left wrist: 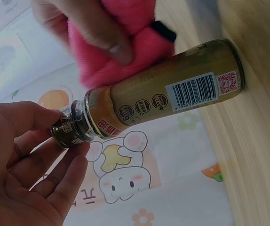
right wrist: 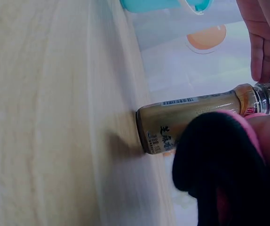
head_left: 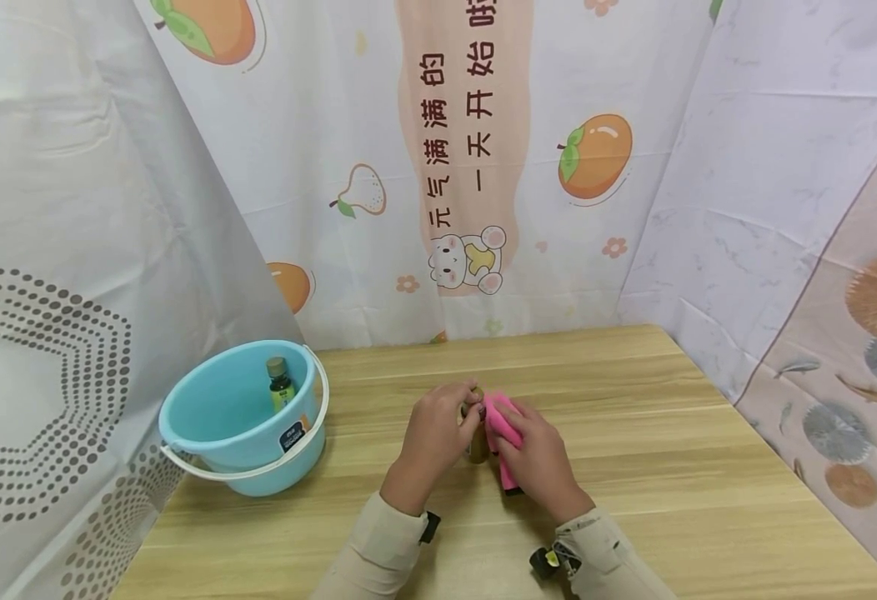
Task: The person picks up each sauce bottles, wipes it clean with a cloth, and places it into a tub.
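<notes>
A glass sesame oil bottle (left wrist: 177, 87) with a barcode label and a dark cap stands upright on the table. My left hand (head_left: 436, 427) pinches its cap (left wrist: 68, 128) between thumb and fingers. Against the bottle's side, my right hand (head_left: 542, 454) holds a bunched pink cloth (head_left: 503, 422) with black trim. In the right wrist view the cloth's black part (right wrist: 215, 160) hides some of the bottle's body. The bottle's base touches the wood, and its lower side shows below the cloth.
At the left of the wooden table (head_left: 633, 400) stands a light blue bucket (head_left: 258, 467) with a white handle. A small dark-capped bottle (head_left: 281, 387) with a yellow-green label leans inside it. A printed curtain (head_left: 318, 100) hangs behind the table.
</notes>
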`<action>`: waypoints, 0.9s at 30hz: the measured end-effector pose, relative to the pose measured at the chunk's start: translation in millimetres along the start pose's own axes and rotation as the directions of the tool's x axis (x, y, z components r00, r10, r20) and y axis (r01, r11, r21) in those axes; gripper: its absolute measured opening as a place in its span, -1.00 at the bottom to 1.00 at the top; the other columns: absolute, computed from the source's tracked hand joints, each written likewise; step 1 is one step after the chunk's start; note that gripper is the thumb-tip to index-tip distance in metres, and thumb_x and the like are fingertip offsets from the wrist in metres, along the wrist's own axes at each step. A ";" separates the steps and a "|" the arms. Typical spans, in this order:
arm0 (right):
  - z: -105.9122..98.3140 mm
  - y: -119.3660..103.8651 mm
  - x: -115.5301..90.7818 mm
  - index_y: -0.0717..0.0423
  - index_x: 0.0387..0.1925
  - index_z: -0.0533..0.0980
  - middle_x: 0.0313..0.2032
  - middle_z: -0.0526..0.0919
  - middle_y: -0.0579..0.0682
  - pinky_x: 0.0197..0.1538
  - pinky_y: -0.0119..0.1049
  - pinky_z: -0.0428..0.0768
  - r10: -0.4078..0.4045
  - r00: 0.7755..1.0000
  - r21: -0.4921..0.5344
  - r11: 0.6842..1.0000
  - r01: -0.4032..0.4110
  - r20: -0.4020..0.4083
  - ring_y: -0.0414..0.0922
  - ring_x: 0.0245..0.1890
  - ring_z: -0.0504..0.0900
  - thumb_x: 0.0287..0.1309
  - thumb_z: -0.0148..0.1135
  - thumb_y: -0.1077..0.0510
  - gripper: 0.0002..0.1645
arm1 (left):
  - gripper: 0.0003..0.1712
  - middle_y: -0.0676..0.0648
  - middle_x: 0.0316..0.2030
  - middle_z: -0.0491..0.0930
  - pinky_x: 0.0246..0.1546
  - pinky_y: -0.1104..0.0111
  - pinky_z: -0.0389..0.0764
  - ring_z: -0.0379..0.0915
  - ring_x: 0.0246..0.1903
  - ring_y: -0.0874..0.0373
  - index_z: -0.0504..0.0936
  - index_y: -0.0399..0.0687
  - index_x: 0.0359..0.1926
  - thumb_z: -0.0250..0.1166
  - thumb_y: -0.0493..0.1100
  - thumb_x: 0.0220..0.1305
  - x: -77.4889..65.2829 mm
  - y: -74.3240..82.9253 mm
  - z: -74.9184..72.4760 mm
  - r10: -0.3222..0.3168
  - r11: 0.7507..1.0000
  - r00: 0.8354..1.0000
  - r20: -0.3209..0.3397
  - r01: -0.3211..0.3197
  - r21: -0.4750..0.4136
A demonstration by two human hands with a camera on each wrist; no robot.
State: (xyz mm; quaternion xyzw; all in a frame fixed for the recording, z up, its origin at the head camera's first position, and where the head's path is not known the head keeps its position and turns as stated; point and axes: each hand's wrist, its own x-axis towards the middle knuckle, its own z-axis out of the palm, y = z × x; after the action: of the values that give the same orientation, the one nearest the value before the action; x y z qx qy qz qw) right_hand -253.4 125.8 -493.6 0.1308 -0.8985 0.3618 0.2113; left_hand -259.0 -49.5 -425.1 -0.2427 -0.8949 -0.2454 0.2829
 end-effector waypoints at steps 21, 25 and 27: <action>7.3 9.1 -3.5 -0.08 0.18 0.69 0.10 0.70 0.16 0.00 0.07 0.73 0.008 0.996 -0.140 0.990 0.004 0.088 0.09 -0.02 0.74 0.21 0.49 0.05 -0.52 | -0.85 0.02 -0.14 0.62 -0.30 0.39 0.67 0.60 -0.23 0.18 0.76 0.06 -0.37 0.51 -0.03 0.27 -3.5 -0.6 2.6 -0.007 0.997 0.995 -0.096 0.014 0.072; 7.3 8.3 -2.8 -0.07 0.18 0.69 0.12 0.70 0.15 0.01 0.07 0.73 -0.013 0.999 -0.118 0.993 0.016 0.029 0.11 0.01 0.74 0.20 0.50 0.03 -0.51 | -0.86 0.02 -0.16 0.64 -0.33 0.40 0.68 0.60 -0.25 0.18 0.75 0.05 -0.38 0.52 -0.06 0.26 -3.5 -0.8 3.1 0.012 0.997 0.994 -0.106 -0.004 0.077; 6.2 7.1 -2.3 -0.07 0.19 0.69 0.14 0.70 0.13 0.01 0.07 0.74 -0.026 1.000 -0.101 0.995 0.026 0.000 0.09 0.02 0.74 0.21 0.49 0.02 -0.50 | -0.87 0.01 -0.17 0.66 -0.34 0.40 0.68 0.61 -0.27 0.18 0.75 0.04 -0.38 0.54 -0.10 0.24 -3.4 -0.7 2.9 0.021 0.997 0.994 -0.107 -0.013 0.076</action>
State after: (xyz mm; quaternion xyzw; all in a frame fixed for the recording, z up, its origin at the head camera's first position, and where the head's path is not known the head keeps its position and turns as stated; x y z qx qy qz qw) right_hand -256.0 126.6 -502.9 0.1316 -0.9138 0.3132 0.2227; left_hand -258.1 -49.4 -429.5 -0.2261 -0.8848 -0.2218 0.3418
